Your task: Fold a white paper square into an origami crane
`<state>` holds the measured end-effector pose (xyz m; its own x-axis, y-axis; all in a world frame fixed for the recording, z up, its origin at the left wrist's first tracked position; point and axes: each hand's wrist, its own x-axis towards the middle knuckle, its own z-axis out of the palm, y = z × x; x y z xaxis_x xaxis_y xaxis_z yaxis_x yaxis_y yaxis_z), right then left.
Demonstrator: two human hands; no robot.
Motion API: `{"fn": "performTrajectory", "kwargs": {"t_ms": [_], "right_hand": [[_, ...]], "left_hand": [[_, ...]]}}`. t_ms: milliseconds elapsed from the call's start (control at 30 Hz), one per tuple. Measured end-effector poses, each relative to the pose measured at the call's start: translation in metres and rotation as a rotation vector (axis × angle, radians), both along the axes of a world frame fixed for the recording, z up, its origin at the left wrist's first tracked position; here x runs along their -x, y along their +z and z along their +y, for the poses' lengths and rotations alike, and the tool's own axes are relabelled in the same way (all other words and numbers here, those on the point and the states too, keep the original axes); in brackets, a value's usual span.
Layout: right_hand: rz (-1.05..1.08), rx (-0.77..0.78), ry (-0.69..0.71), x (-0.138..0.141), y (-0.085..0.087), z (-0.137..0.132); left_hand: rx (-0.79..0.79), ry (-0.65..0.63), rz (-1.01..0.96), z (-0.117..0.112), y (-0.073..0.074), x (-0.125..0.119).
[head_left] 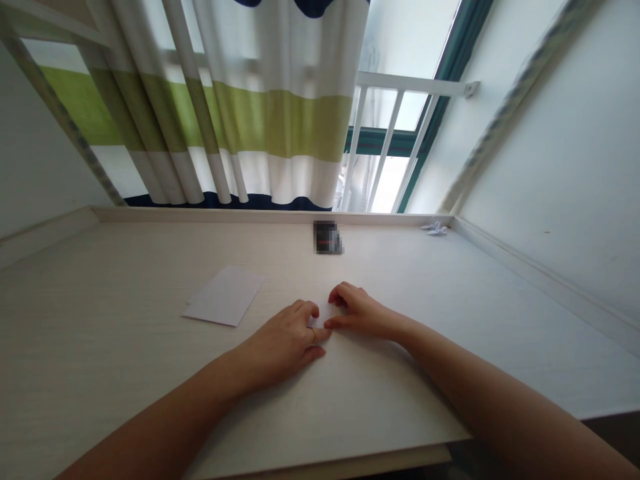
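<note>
A small piece of white paper [324, 311] lies on the pale tabletop between my two hands, mostly covered by my fingers. My left hand [293, 338], with a ring on one finger, presses on its near left part with bent fingers. From the right, my right hand [361, 313] holds the paper's edge with thumb and fingers curled toward each other. The fingertips of both hands nearly meet at the near side of the paper. To the left lies a larger white sheet of paper [225, 298], with a bit of another piece showing under its left corner.
A dark, pixelated object [327, 238] lies near the raised back edge [225, 215] of the table. Crumpled white scraps [435, 229] sit in the far right corner. Behind are a striped curtain [280, 120] and a white railing [410, 83]; walls close both sides.
</note>
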<state>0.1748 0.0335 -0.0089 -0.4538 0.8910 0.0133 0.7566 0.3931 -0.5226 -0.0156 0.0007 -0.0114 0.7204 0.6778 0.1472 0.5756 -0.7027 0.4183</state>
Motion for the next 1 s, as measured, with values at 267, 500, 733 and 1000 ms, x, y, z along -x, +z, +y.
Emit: {"fn": "performTrajectory", "kwargs": {"t_ms": [267,500,733,1000], "right_hand": [[-0.015,0.067,-0.119,0.009,0.000,0.001],[0.031,0.115,-0.198,0.008,-0.012,0.016],[0.076,0.057,-0.262,0.011,-0.016,0.021],[0.106,-0.050,-0.317,0.013,-0.021,0.023]], "left_hand": [[0.129,-0.019,0.080,0.001,0.004,0.004],[0.197,-0.065,0.108,0.007,0.006,0.006],[0.194,-0.076,0.089,0.008,0.006,0.006],[0.211,-0.089,0.021,0.012,0.001,0.009]]}}
